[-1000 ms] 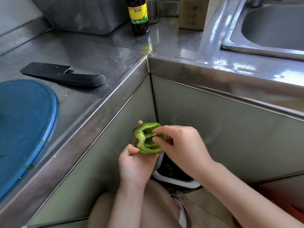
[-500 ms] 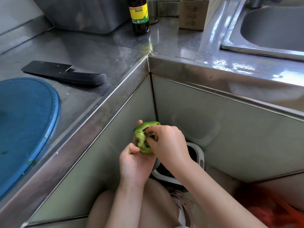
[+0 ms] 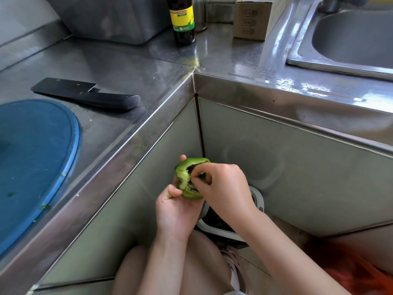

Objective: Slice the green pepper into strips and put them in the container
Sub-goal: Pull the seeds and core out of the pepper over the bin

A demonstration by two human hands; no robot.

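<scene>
A glossy green bell pepper (image 3: 184,177), cut open so that its pale hollow faced the camera, was held in the air below the inner corner of the stainless-steel counter (image 3: 119,67) and above a white-rimmed bin (image 3: 258,198). The left hand (image 3: 176,211) cradled it from beneath, with the thumb pressed on the lower rim and one fingertip showing behind the top edge. Its other fingers were hidden behind the pepper. The right hand (image 3: 225,188) reached in with its fingers curled into the hollow, thumb and forefinger pinched on the pale inner flesh; whether they nipped a rib or seeds could not be made out. That hand and forearm covered the pepper's right side and much of the bin, whose dark contents showed only as a sliver. On the counter lay a black cleaver-style knife (image 3: 85,93), blade flat and handle pointing right, just beyond a round blue cutting board (image 3: 32,156) that was cut off by the left edge and carried a few green flecks. At the back stood a dark glass bottle with a yellow label (image 3: 182,20), its neck out of frame and its print too small to read. Near it were a brown cardboard box (image 3: 251,20) and a grey tub (image 3: 110,18), both cropped at the top. A steel sink (image 3: 297,56) ran off the right edge, and a blurred orange shape (image 3: 350,271) in the lower right corner could not be identified.
</scene>
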